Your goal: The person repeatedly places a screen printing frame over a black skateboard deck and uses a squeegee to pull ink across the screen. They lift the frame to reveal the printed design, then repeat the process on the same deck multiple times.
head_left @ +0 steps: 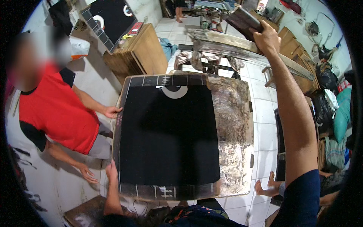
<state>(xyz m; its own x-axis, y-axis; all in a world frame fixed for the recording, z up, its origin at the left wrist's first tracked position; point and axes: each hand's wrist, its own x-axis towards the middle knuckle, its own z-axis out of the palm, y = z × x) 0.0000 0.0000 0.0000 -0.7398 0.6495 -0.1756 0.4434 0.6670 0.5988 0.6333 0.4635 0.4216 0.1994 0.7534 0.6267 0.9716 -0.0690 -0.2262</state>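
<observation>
My left hand is closed on the left edge of a marked board, near its lower corner. On it lies black fabric with a white curved print at the top; the board's right side bears a worn, blotchy surface. My right hand is raised at the upper right, closed on a dark, flat squeegee-like tool. A co-worker in a red top stands at the left, one hand at the board's edge, the other lower with fingers apart.
Behind the board are a long wooden rail and a wooden cabinet beside a leaning black panel. Bags and boxes line the right. Bare feet of other people show at the lower right and far back.
</observation>
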